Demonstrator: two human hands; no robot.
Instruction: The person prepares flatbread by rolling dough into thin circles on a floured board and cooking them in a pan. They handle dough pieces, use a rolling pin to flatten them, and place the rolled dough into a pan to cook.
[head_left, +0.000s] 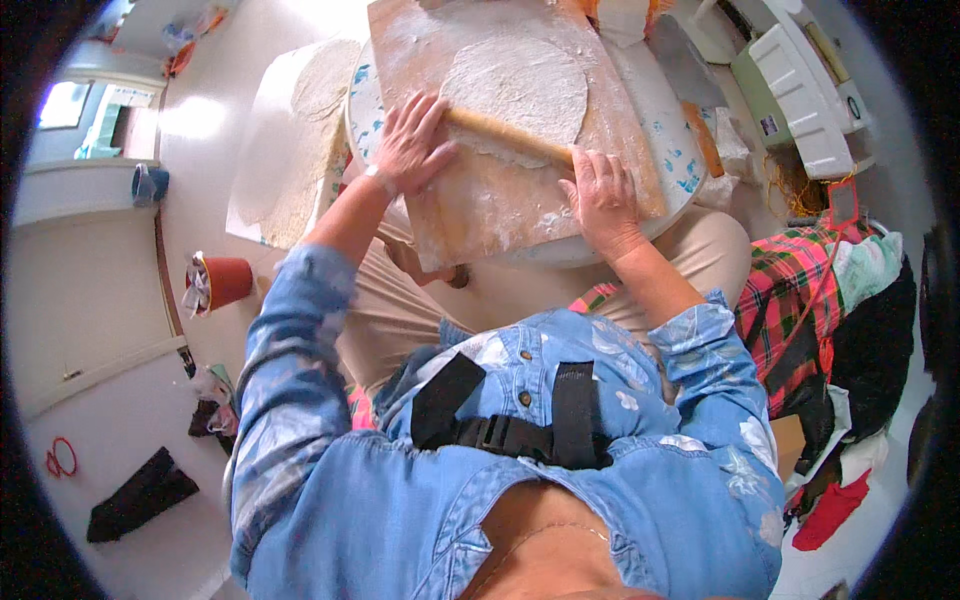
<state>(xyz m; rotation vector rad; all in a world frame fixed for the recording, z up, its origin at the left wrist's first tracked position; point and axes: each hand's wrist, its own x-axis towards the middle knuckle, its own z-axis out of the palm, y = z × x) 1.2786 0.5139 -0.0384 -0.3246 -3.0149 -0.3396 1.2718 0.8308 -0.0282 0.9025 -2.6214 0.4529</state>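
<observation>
A wooden rolling pin (510, 135) lies slantwise over the near part of a thin, round dough sheet (517, 79). My left hand (416, 142) rests over the pin's left end, fingers stretched forward. At the right end, my right hand (604, 191) curls over the pin and hides its tip. Both hands have flour on them. Under the dough is a flour-dusted wooden board (480, 206), set on a round white table (679, 161) with blue marks.
More flattened dough (322, 82) lies on a white surface (251, 161) at left. A cleaver (684, 60) with a wooden handle rests on the table's right side. A red bin (229, 283) stands on the floor at left; plaid cloth (787, 277) drapes at right.
</observation>
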